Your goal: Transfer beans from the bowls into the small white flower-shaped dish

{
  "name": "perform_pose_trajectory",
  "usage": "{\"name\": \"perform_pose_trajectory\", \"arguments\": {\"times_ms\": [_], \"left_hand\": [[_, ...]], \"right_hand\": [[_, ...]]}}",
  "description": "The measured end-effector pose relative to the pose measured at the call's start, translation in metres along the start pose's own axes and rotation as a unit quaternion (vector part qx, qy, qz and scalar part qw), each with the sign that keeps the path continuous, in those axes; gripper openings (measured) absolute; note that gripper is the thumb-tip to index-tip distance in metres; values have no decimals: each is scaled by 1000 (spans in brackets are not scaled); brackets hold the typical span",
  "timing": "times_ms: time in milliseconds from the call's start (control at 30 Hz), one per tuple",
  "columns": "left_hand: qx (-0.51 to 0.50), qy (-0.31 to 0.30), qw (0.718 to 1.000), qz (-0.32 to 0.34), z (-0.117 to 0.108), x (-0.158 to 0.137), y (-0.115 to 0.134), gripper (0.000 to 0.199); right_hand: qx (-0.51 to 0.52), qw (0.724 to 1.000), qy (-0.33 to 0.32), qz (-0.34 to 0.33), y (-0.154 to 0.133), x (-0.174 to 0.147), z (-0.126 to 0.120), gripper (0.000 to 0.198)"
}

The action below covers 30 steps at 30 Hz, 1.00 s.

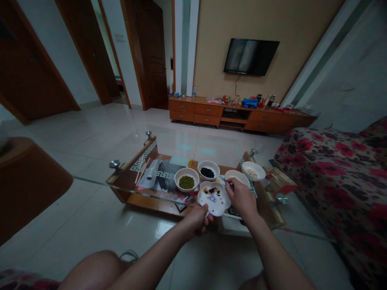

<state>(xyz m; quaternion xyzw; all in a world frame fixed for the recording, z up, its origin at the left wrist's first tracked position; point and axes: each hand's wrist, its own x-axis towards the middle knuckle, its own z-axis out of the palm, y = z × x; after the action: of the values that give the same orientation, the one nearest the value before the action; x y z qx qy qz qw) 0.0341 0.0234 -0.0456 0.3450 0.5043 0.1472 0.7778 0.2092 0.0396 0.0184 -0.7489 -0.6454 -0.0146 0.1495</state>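
My left hand [198, 220] is closed on the near left edge of a white scalloped plate [219, 207], thumb on the rim. Black beans and pale yellowish ones lie mixed toward the plate's far side, above a purple printed figure. In my closed right hand [242, 197] is a thin purple tool [224, 179], its tip above the plate's far right edge; its exact kind is unclear. Beyond the plate stand a white bowl of green beans [186, 182] and one of black beans [207, 172]. Just past my right hand is another white bowl [237, 174], its inside partly hidden.
A further white bowl [253, 166] with pale contents stands at the right of the glass table [99, 181]. Chopsticks [142, 171] lie at its left. A flowered sofa [332, 161] is at the right, a brown rounded seat [27, 185] at the left.
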Motion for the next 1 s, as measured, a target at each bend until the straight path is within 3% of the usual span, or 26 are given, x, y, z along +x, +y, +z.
{"name": "perform_pose_trajectory", "arguments": {"times_ms": [200, 400, 600, 800, 1000], "left_hand": [[-3, -8, 1000, 14, -2, 6, -5, 49], [-8, -12, 1000, 8, -2, 4, -3, 49], [-2, -8, 1000, 9, -1, 3, -2, 49], [3, -3, 1000, 6, 1, 1, 0, 49], [6, -5, 1000, 1, 1, 1, -1, 51]], "right_hand": [[-49, 989, 27, 136, 10, 3, -8, 32], [-67, 980, 35, 184, 9, 3, -11, 34], [-59, 986, 24, 152, 5, 2, -8, 34], [-20, 999, -13, 43, -2, -1, 6, 29], [25, 994, -91, -57, -14, -6, 23, 23]]}}
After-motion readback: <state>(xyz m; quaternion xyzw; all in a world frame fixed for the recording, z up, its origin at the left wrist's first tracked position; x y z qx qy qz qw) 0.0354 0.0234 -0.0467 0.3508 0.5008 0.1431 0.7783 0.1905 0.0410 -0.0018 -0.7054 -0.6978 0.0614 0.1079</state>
